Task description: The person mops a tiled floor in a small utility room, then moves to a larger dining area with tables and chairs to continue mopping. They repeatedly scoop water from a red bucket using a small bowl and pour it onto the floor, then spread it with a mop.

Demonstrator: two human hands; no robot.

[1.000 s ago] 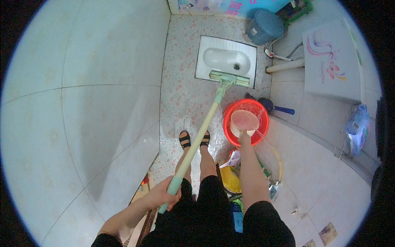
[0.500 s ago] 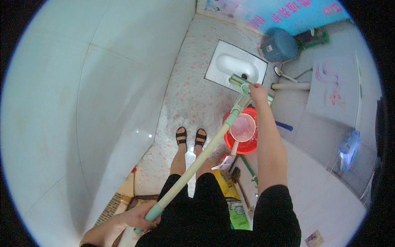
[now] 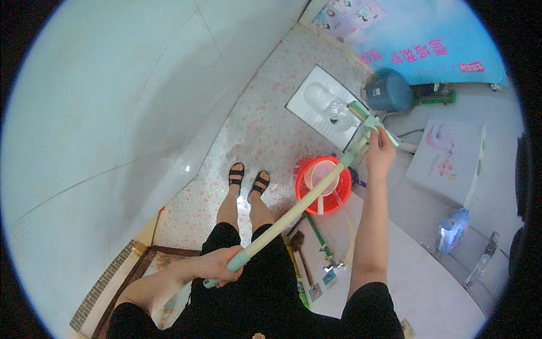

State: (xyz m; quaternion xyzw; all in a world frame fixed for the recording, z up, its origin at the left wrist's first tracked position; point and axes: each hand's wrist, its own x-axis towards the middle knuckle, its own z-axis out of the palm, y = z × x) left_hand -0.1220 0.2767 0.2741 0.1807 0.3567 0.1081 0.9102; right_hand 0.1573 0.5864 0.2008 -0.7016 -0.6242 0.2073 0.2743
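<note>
A squeeze mop with a pale handle (image 3: 296, 212) slants across my body from lower left to upper right. My left hand (image 3: 220, 265) is wrapped round the green grip at its near end. Close to the green mop head (image 3: 361, 112), my right hand (image 3: 380, 155) is closed on the mop's upper part; some of its fingers are hidden. The mop head is over the edge of a white squat toilet (image 3: 317, 97), where splashing water shows around the drain hole. Under the handle stands a red basin (image 3: 302, 198) with a pale pink dipper (image 3: 317, 174) in it.
A blue-grey bucket (image 3: 389, 91) stands beyond the toilet, by the wall. A tap with a green hose (image 3: 319, 231) and a brown brush (image 3: 297, 242) are right of my legs. A box (image 3: 443, 158) with a floral pattern and a blue package (image 3: 453, 230) are at the right.
The view has turned. My right hand and the mop head have shifted to the right in the picture, and my left hand sits higher. Splashing water now shows in the toilet.
</note>
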